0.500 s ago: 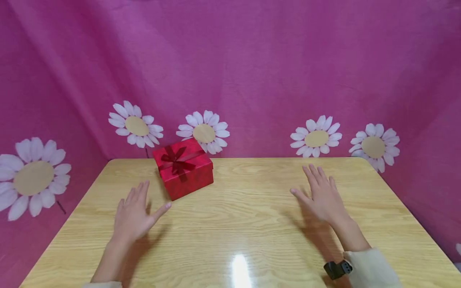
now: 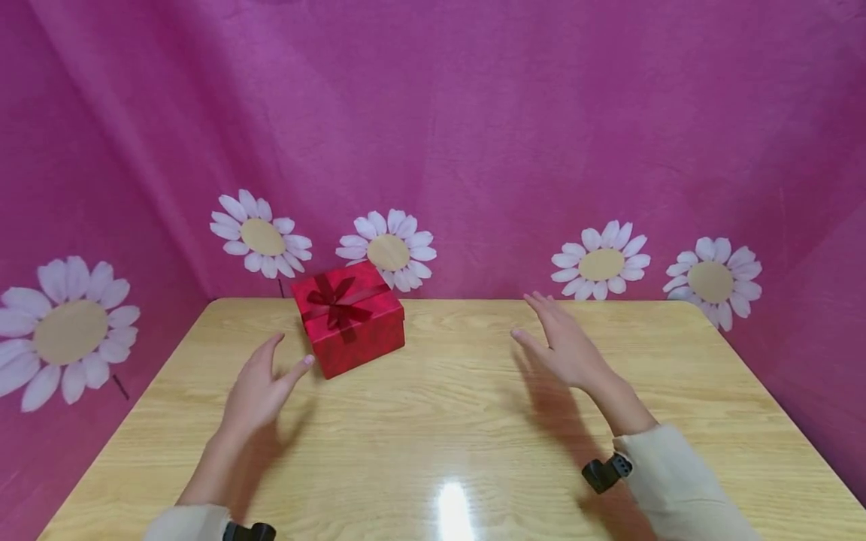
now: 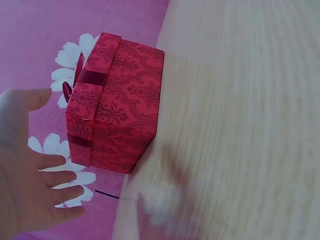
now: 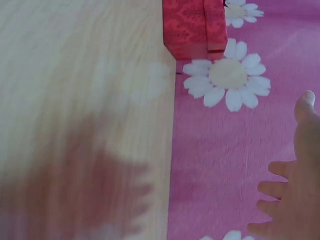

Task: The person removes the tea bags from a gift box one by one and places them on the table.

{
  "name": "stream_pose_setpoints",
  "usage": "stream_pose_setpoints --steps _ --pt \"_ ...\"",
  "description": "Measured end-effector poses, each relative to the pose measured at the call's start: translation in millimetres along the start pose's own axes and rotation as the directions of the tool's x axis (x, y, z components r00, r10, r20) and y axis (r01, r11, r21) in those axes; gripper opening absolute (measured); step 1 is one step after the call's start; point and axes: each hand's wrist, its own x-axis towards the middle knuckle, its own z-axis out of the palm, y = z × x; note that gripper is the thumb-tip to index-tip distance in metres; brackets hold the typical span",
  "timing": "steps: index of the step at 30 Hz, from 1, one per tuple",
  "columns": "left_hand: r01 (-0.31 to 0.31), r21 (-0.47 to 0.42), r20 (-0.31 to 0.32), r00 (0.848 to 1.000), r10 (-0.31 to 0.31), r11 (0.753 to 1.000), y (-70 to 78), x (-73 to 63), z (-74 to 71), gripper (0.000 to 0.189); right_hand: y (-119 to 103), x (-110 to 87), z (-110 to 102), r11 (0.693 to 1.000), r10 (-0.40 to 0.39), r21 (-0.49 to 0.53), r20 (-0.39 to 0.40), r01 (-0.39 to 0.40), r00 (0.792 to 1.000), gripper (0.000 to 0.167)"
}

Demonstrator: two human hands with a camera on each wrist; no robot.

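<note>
A red patterned gift box (image 2: 365, 342) with a dark red ribbon bow (image 2: 334, 300) on its lid stands at the back left of the table. My left hand (image 2: 255, 398) hovers just left of and in front of it, thumb spread from the fingers, holding nothing. In the left wrist view the box (image 3: 130, 100) shows its side and lid edge, with the hand (image 3: 25, 175) apart from it. Over the right half of the table my right hand (image 2: 571, 353) is raised with fingers extended, also holding nothing. The right wrist view catches one end of the box (image 4: 185, 27).
The wooden table (image 2: 433, 421) has a glare spot near its front. A pink curtain (image 2: 473, 135) printed with white daisies hangs behind it and along both sides. Small black devices (image 2: 605, 473) sit at both sleeve cuffs.
My right hand has moved left, toward the box. The left hand has shifted and turned slightly, its fingers now more lined up. The box has stayed in its place on the table.
</note>
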Motion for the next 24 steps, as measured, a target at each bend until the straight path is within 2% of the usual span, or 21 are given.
stream_pose_setpoints --steps 3,7,15,20,24 --pt "0.04 -0.085 0.02 0.999 -0.039 0.996 -0.6 5.0 -0.5 0.08 -9.5 14.8 2.8 0.999 0.001 0.032 0.037 -0.003 0.999 0.071" --pt "0.058 -0.143 0.011 0.998 -0.057 0.988 0.3 12.3 -0.8 0.074 -22.4 33.6 8.1 0.998 -0.009 0.065 0.071 0.004 0.997 0.07" --pt "0.074 -0.264 -0.021 0.996 -0.082 0.962 0.6 28.4 1.3 0.062 -50.5 66.2 25.9 0.99 -0.047 0.138 0.06 0.038 0.997 0.064" --pt "0.098 -0.342 -0.027 0.993 -0.114 0.934 2.9 36.3 3.0 0.061 -68.7 86.1 40.7 0.983 -0.032 0.182 0.069 0.019 0.997 0.062" --pt "0.124 -0.424 -0.031 0.988 -0.151 0.897 4.2 41.6 7.5 0.058 -79.2 100.3 53.9 0.982 -0.051 0.183 0.069 0.038 0.996 0.062"
